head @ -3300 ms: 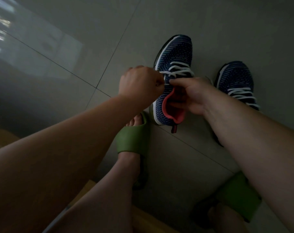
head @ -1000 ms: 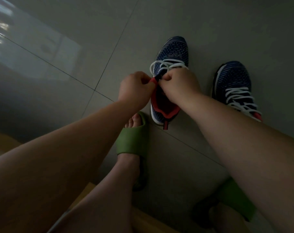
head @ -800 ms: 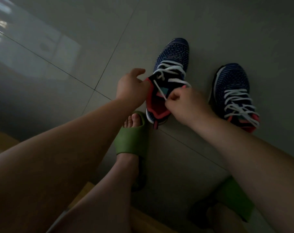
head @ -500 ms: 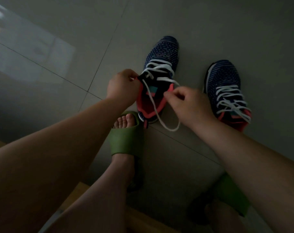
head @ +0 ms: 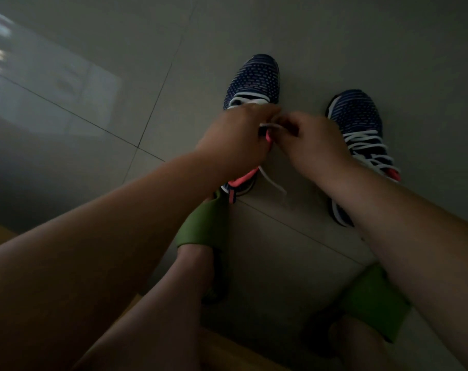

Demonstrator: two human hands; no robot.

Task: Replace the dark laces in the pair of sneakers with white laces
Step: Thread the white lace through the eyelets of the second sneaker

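Observation:
Two navy knit sneakers with coral lining stand on the grey tiled floor. Over the tongue of the left sneaker [head: 254, 79] my left hand [head: 236, 139] and my right hand [head: 311, 145] meet, fingers curled, pinching the white lace [head: 269, 126] between them. A loose end of that lace [head: 274, 183] trails down past the heel onto the floor. The right sneaker [head: 357, 116] stands beside it with its white lace [head: 366, 145] threaded; my right forearm covers its heel. My hands hide most of the left sneaker's lacing.
My feet wear green slides: the left slide [head: 202, 226] touches the left sneaker's heel, the right slide [head: 374, 303] sits at the lower right. A wooden seat edge [head: 227, 352] shows at the bottom. A bright reflection lies on the floor tiles [head: 53, 76] at the left.
My right hand moved up from beside the shoe's opening to meet my left hand over the tongue. The lace loop that hung wide has been drawn up; one end still trails.

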